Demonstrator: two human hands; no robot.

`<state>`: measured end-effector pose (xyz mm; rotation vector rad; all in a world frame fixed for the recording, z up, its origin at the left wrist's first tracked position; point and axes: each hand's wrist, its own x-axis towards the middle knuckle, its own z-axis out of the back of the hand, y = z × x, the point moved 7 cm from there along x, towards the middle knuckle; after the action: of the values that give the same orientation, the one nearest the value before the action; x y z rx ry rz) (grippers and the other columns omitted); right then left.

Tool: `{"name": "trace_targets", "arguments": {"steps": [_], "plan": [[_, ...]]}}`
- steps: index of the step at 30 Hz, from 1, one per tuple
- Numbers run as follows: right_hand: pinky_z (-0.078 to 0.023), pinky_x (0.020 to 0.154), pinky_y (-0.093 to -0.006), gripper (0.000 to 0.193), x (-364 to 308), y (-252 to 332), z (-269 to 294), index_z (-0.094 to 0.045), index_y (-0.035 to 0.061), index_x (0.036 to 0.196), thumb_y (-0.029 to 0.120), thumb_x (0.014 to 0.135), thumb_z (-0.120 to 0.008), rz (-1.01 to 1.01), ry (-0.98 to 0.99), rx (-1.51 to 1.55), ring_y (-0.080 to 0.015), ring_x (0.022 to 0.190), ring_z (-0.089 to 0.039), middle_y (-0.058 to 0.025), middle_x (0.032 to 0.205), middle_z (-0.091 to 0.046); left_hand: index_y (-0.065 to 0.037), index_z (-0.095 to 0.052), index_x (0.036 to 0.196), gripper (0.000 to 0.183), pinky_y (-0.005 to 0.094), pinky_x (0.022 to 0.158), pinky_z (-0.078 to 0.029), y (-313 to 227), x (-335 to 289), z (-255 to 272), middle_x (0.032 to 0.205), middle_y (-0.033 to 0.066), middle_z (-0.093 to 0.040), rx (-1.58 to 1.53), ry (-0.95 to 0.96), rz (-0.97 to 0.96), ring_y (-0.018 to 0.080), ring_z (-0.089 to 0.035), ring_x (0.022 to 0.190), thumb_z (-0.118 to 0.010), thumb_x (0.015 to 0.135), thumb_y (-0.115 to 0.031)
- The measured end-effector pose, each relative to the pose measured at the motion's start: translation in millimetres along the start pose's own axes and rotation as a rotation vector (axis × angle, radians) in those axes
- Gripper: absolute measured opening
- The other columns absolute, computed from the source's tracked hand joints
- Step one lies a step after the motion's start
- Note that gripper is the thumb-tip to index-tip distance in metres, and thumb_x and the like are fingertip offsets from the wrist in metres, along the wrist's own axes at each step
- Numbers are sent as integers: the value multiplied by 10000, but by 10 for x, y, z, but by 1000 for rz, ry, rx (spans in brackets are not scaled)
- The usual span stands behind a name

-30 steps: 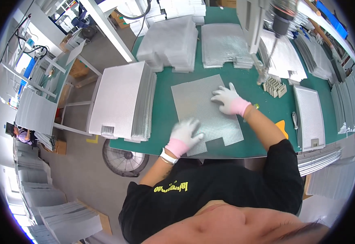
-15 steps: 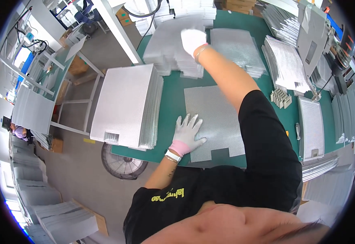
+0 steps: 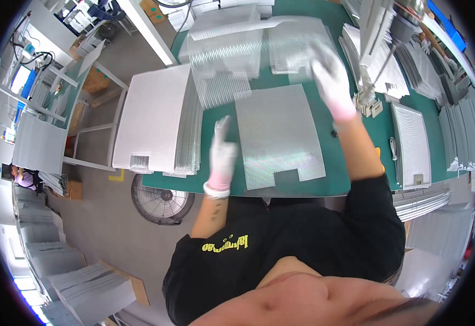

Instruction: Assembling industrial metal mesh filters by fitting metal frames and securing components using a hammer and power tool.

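Note:
A silvery mesh sheet [image 3: 221, 60], smeared by motion, hangs tilted above the stacks at the back of the table. Its right end reaches the blurred fingers of my right hand [image 3: 332, 81], which appears closed on its edge. My left hand [image 3: 222, 157], in a white glove with a pink cuff, is raised over the green table left of the lying sheet. Its fingers point forward, stretched out and holding nothing. Flat in front of me lies another mesh sheet [image 3: 278, 136] with a rectangular notch in its near edge; neither hand touches it.
A tall stack of notched sheets [image 3: 153, 119] stands at the left. More sheets [image 3: 379, 65] lie at the back right, beside small pale clips [image 3: 373, 106] and a metal arm [image 3: 376, 38]. A white-handled tool [image 3: 393, 148] lies at the right; a floor fan [image 3: 162, 198] stands below the table.
My right hand has come back and right from the rear stack, and a mesh sheet is now in the air. My left hand has lifted off the lying sheet and moved left.

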<state>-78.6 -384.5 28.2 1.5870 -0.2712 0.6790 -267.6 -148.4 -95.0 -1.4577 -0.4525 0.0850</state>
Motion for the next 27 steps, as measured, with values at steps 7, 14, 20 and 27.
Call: {"name": "trace_targets", "arguments": {"steps": [7,14,20,27], "plan": [[-490,740,-265,518,-1842,254,309,-525,5,1337,-71,824,-539,-78,270,-516,-143,813,-582,-131,1159,-588,22,-282,1502,842,271,774,-552,-283,-435,-53,1236,181,-611,183,-62,155,226,-665,890,-750,867,-273],[-501,753,-305,432,-2118,118,358,-612,21,1237,76,810,-657,-378,234,-683,-255,825,-614,-140,1025,-631,53,-272,1496,890,310,611,-510,73,-610,-286,807,100,-564,788,33,174,194,-564,584,-762,800,-205],[-532,785,-365,421,-2161,-40,413,-613,64,1241,152,835,-681,-327,235,-738,-323,909,-645,-151,1066,-632,51,-246,1502,900,383,757,-527,126,-558,-383,992,197,-619,861,61,106,332,-632,834,-749,814,-239],[-537,830,-386,432,-2275,-216,386,-586,86,1272,193,860,-661,-354,297,-864,-338,982,-638,-157,1147,-612,23,-220,1516,910,434,835,-531,273,-539,-403,1165,273,-622,943,130,169,410,-645,976,-735,825,-269]]}}
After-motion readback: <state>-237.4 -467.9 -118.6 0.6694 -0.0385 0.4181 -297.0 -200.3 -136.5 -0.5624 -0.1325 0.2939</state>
